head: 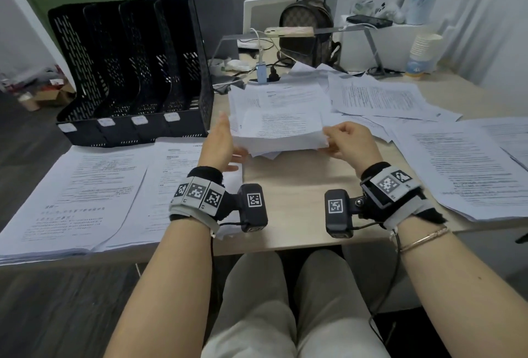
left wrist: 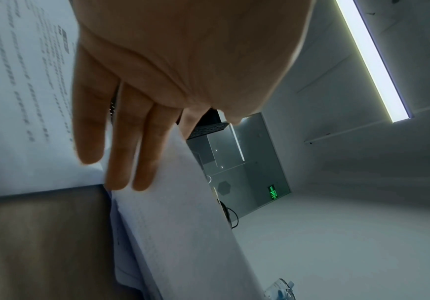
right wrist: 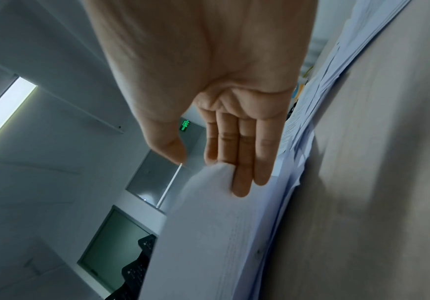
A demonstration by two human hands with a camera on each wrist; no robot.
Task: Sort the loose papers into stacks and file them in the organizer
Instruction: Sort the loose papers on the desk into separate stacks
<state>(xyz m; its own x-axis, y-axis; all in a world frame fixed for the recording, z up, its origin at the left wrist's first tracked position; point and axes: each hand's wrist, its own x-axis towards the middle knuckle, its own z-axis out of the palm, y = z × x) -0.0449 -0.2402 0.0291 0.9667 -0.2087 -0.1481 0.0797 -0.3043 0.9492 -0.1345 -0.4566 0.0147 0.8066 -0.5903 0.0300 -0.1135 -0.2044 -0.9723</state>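
Left hand [head: 218, 140] flat-fingered against thick white printed paper bundle [head: 281, 131]; right hand [head: 347, 140] apparently pinching opposite edge. Best squared on pale wooden worktop [head: 294, 183] before lifting toward black mesh organizer [head: 134, 71].

Crowded desk with one bare strip of wood straight ahead of the seated person.

Bare desk [head: 297, 186] lies open between stacked papers [head: 94, 186] on the left and a paper stack [head: 463, 169] on the right. Ahead, a loose heap of sheets [head: 283, 117] blocks the middle. The black organizer [head: 134, 71] stands far left, slots open above; cables and a charger [head: 261, 71] clutter behind.
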